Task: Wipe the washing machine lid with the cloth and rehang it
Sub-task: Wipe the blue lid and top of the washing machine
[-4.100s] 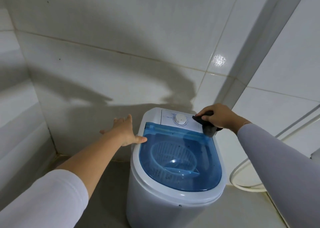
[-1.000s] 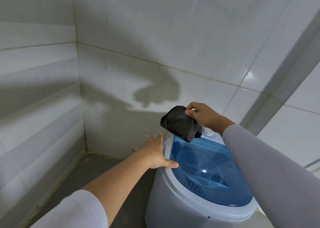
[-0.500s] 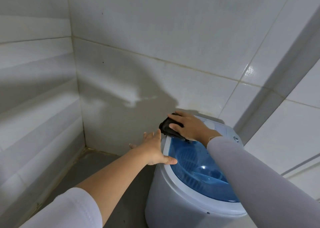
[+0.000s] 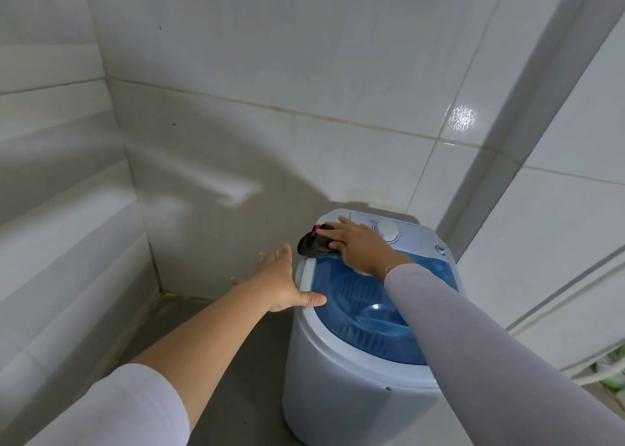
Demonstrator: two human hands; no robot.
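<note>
While right hand point(image 4: 358, 246) presses cloth point(image 4: 313, 244) on washer point(image 4: 338, 371) top, left hand point(image 4: 282, 281) rests flat, fingers straight, on rim.

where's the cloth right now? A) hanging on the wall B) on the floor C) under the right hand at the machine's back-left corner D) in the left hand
C: the right hand presses the dark cloth onto the washing machine top, at its back-left corner.
</note>
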